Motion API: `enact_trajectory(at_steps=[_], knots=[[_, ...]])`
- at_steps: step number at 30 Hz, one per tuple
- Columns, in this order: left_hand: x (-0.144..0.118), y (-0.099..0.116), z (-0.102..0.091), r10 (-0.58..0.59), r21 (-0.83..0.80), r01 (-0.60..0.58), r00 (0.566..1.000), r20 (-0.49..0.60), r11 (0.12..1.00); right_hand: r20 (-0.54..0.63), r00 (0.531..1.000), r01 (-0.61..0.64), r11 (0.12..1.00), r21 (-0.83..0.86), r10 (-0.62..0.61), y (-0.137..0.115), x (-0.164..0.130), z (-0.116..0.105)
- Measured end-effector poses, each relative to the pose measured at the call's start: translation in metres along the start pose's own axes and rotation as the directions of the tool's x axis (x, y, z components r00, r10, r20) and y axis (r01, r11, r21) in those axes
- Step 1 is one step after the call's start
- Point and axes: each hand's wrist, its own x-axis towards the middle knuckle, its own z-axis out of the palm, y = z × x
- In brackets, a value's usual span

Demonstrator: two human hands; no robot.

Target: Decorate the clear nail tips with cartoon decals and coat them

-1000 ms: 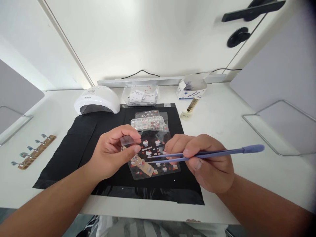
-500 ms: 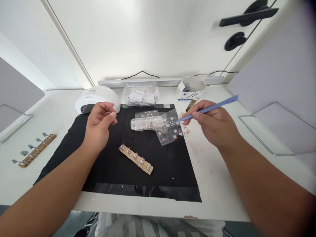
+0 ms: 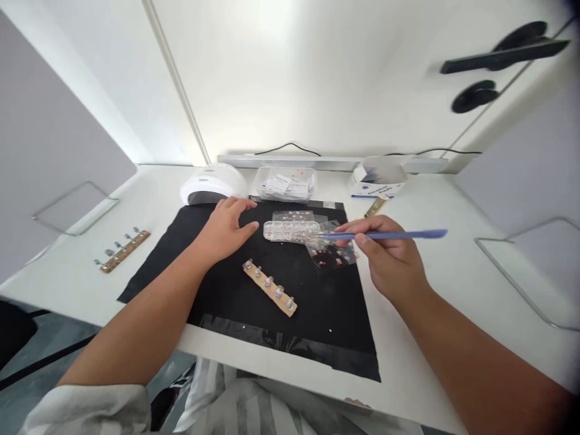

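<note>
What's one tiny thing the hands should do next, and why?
Maybe bring the left hand to the clear case and steady it. That hand looks empty, with its fingers open near the case's left end, while the right hand holds the tweezers with their tips at the right end.

Nail-art workstation; can't tell home or salon. White desk [image 3: 421, 248] with black mat [image 3: 326, 302], domed nail lamp [image 3: 215, 180], Alcohol Pads box [image 3: 378, 187], nail-tip strip [image 3: 269, 287], sticker sheet [image 3: 333, 254]. Behind: white door [image 3: 339, 78], black lever handle [image 3: 502, 58]. Grey panels [image 3: 54, 121] both sides.
</note>
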Motion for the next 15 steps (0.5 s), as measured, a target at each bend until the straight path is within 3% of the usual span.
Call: enact_trajectory(at_steps=[4, 7, 9, 11, 15], knots=[[-0.012, 0.002, -0.053, -0.110, -0.020, 0.109, 0.992, -0.069, 0.994, 0.008, 0.991, 0.132, 0.990, 0.050, -0.133, 0.008, -0.006, 0.007], [-0.013, 0.002, -0.068, -0.089, 0.004, 0.089, 0.995, 0.040, 0.996, -0.051, 0.981, 0.190, 0.981, 0.028, -0.189, 0.009, -0.005, 0.009], [-0.005, 0.003, -0.058, 0.020, 0.056, -0.032, 0.980, 0.198, 0.998, -0.064, 0.971, 0.228, 0.973, -0.022, -0.229, 0.009, -0.004, 0.007], [0.008, 0.006, -0.035, 0.141, 0.110, -0.189, 0.929, 0.341, 0.976, -0.066, 0.964, 0.254, 0.965, -0.065, -0.258, 0.011, -0.003, 0.005], [0.037, 0.016, 0.017, 0.277, 0.130, -0.384, 0.825, 0.494, 0.914, -0.105, 0.959, 0.255, 0.964, -0.077, -0.262, 0.014, -0.004, 0.005]])
